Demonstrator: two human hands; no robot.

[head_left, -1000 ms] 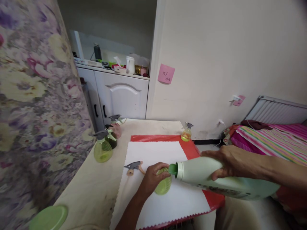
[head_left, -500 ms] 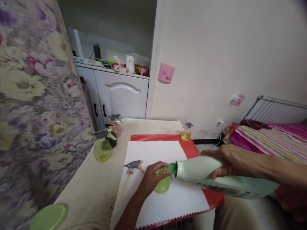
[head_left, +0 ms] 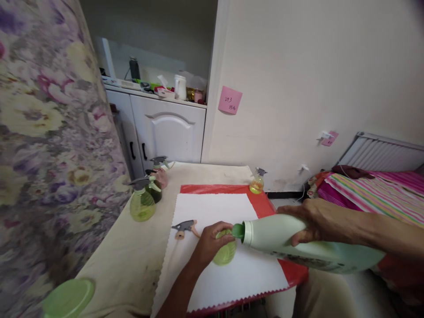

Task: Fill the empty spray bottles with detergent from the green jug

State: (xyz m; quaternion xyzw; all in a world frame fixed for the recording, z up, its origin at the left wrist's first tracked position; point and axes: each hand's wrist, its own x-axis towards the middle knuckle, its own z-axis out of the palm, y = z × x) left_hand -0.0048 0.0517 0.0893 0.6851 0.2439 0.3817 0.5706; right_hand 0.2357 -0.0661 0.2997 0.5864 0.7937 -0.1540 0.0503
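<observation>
Two grips match a second ago: left hand [head_left: 211, 244] clamped round a small, ribbed, yellow-green translucent bottle [head_left: 225, 255] over the scallop-edged white sheet [head_left: 247, 279]; right hand [head_left: 314, 224] clamped on a large, pale-green plastic jug [head_left: 270, 233], tipped towards it. The pouring pose seems steady.

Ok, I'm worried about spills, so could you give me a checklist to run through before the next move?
1. Left hand gripping the small translucent yellow-green ribbed bottle: ok.
2. Right hand holding the large pale-green plastic jug, tilted towards the bottle: ok.
3. Jug's green spout lined up with the bottle's mouth: cannot tell; fingers hide it.
4. Grey-and-peach plastic trigger sprayer head clear of the jug: ok, left of the bottle.
5. Bottle's fill level: cannot tell.
</observation>
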